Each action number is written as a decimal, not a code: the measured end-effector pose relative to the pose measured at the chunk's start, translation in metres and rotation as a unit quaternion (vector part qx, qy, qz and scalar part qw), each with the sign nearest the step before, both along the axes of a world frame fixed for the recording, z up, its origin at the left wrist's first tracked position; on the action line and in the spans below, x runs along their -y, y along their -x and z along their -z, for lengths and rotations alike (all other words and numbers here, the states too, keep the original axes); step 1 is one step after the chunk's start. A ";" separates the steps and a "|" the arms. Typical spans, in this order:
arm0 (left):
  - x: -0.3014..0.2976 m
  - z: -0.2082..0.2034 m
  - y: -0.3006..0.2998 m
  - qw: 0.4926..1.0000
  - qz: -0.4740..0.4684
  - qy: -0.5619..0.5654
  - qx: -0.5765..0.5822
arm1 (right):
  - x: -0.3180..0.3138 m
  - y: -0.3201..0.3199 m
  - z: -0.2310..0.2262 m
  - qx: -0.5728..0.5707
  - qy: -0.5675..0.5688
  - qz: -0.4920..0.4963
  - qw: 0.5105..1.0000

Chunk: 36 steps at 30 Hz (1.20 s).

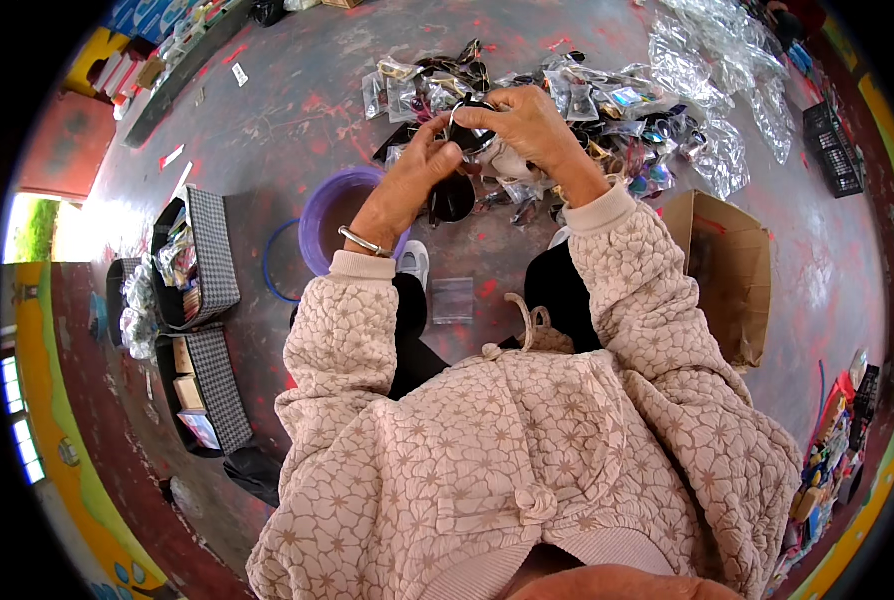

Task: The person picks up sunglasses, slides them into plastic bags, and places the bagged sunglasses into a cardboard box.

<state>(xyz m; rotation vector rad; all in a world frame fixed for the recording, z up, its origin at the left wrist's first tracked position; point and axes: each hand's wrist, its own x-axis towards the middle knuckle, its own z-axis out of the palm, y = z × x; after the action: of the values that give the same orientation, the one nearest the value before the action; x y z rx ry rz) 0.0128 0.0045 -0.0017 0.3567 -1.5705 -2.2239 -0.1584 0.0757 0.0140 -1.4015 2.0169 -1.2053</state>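
Note:
Both my hands are raised together over a heap of sunglasses and small clear packets (pixel 637 130) on the floor. Between them is a pair of dark sunglasses (pixel 454 199), one large round lens hanging below my fingers. My left hand (pixel 412 182) grips it from the left, thumb and fingers closed. My right hand (pixel 529 125) pinches its upper part, where a small white strip shows at the fingertips. The fingers cover much of the frame, so I cannot make out its full shape.
A purple bucket (pixel 314 225) stands by my left forearm, near a blue hoop (pixel 270 262). Checkered bins (pixel 222 255) hold goods at the left. At the right are an open cardboard box (pixel 737 275), a black crate (pixel 833 150) and clear plastic wrap (pixel 722 70). One clear bag (pixel 453 301) lies between my feet.

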 end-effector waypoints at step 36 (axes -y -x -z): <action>0.052 0.111 -0.011 0.975 0.007 -0.130 -0.180 | -0.006 -0.105 -0.007 -0.171 0.238 -0.113 0.949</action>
<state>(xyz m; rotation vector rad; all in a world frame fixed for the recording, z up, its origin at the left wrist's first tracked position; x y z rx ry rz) 0.0242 -0.0473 -0.1126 0.0071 -1.1022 -2.3478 -0.0533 0.0817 0.0213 -2.1391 1.7635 -1.4899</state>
